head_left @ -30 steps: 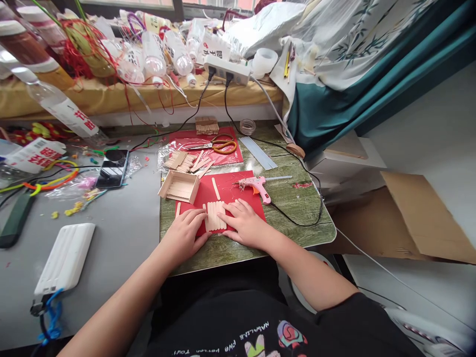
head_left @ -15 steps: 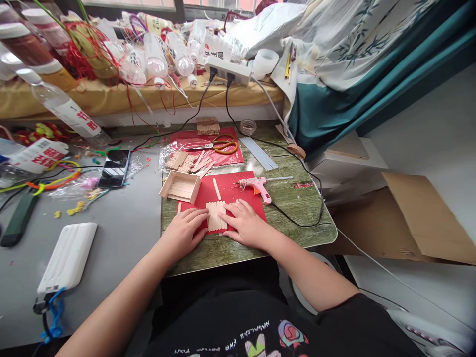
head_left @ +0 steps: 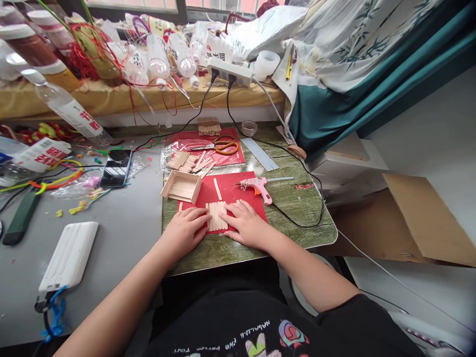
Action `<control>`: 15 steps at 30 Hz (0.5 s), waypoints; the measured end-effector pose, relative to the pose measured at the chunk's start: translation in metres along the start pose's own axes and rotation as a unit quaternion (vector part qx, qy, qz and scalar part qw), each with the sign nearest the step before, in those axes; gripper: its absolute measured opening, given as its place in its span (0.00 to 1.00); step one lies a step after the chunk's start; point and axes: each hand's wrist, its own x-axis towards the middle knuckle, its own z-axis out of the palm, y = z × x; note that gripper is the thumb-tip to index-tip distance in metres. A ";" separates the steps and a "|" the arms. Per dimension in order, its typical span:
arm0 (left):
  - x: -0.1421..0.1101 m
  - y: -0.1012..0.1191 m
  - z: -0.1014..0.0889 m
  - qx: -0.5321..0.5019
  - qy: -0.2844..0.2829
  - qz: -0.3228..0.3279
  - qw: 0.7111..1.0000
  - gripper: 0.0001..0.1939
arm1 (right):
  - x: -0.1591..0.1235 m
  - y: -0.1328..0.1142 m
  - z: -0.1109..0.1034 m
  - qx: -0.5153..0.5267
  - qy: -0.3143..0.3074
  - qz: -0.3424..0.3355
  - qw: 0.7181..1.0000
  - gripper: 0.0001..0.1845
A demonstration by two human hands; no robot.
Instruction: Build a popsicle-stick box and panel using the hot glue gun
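A row of wooden craft sticks (head_left: 217, 218) lies side by side on the red sheet (head_left: 238, 186). At its left edge rests my left hand (head_left: 186, 228), fingers stretched out and touching the outermost stick. My right hand (head_left: 246, 223) lies with spread fingers on the row's right side, covering part of it. Neither hand is lifted from the work surface. Above the row, a single stick (head_left: 217, 189) lies apart. A small open box made of craft sticks (head_left: 182, 186) stands beyond my left hand. The pink glue gun (head_left: 259, 186) lies beyond my right hand.
Farther back are scissors (head_left: 223, 145), a pile of craft sticks (head_left: 182, 161), a stick bundle (head_left: 208, 126) and glue sticks (head_left: 259, 153). The glue gun's black cord (head_left: 293, 224) loops along the right. A phone (head_left: 116, 168) and white power bank (head_left: 69, 255) lie left.
My left hand has brought the separate left stick in against the row. My right hand has stayed in place. The view has shifted very slightly.
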 end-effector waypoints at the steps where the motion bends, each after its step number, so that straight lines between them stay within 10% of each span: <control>1: 0.000 0.000 -0.001 0.001 -0.004 0.000 1.000 0.18 | 0.000 0.000 0.000 0.000 -0.001 0.000 1.000 0.33; 15: 0.000 -0.008 -0.002 -0.015 -0.002 -0.009 1.000 0.18 | 0.001 0.003 -0.003 0.019 0.004 -0.007 1.000 0.33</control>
